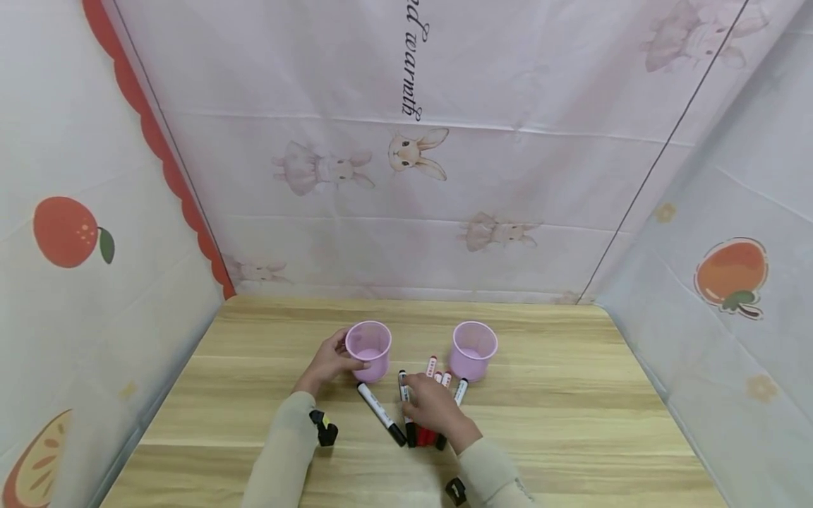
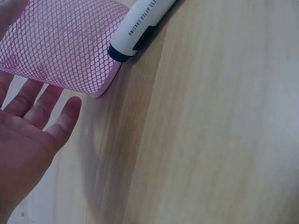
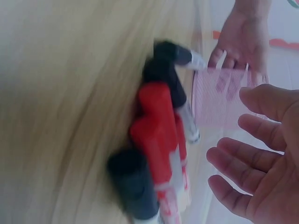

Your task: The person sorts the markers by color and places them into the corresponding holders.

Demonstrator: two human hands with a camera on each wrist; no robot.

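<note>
My left hand (image 1: pixel 329 363) holds the left pink mesh pen cup (image 1: pixel 376 365), thumb on its near side and fingers round its far left side. The cup stands upright on the table; its mesh wall (image 2: pixel 60 42) fills the upper left of the left wrist view. Over a row of markers hovers my right hand (image 3: pixel 261 163), fingers apart and loosely bent, with nothing in them. Beneath it lie black-capped markers (image 1: pixel 408 416) and red-capped markers (image 3: pixel 156 130), partly hidden by the hand in the head view. One black-capped marker (image 1: pixel 381 414) slants near the left cup's base.
A second pink mesh cup (image 1: pixel 471 356) stands upright to the right, behind the markers. The wooden table (image 1: pixel 571 409) meets a printed cloth wall (image 1: pixel 356 247) at the back, with more cloth at both sides. Black straps (image 1: pixel 325 428) sit at the wrists.
</note>
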